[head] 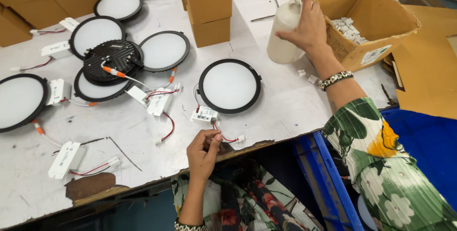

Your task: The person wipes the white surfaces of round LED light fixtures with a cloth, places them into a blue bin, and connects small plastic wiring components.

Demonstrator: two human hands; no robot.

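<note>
Ok so looking down at the bench from my feed, going left to right. Far left there's a bunch of round white panel lights with black rims: one half off the edge, a cluster of four around a flipped-over black one showing its finned back. Little white driver boxes lie around them on red and black leads, one near the front edge.

Middle of the bench, one round panel light sits face up on its own, with its white driver box just below it. A thin red and black wire runs from that box toward the front edge, and my left hand has thumb and fingertips pressed together, pinching that wire close to the box. A small white connector is at the wire's free end, just right of the hand.

Behind that are stacked brown cartons. Further right, my right hand is wrapped over the top of a white plastic bottle standing upright, fingers curled around its neck. Right next to it is an open cardboard box with small white connectors inside, and a blue bin sits below the bench edge.
</note>
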